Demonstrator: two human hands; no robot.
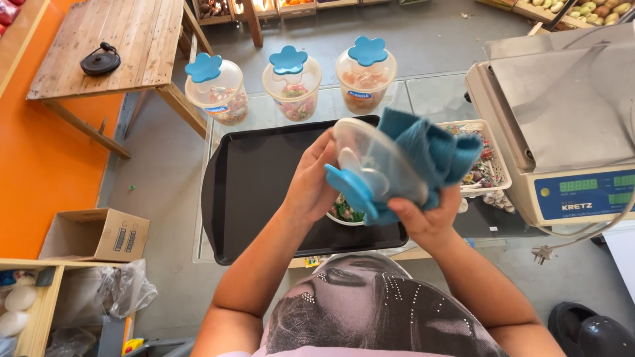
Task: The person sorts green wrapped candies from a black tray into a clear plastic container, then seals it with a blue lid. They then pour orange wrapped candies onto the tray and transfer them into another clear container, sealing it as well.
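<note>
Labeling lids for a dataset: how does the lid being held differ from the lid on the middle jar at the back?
The held lid is off its jar, tilted on edge between the left hand and the right hand, with a blue cloth against it. The middle jar's lid sits flat, closing its jar. Nothing touches that one. Both are clear plastic with a blue flower-shaped knob.

Both hands raised — left hand (309,182), right hand (430,215) — grips closed.

Clear glossy plastic lid (370,165); teal knitted cloth (430,149); matt black plastic tray (258,178); rough wood table (112,39).
</note>
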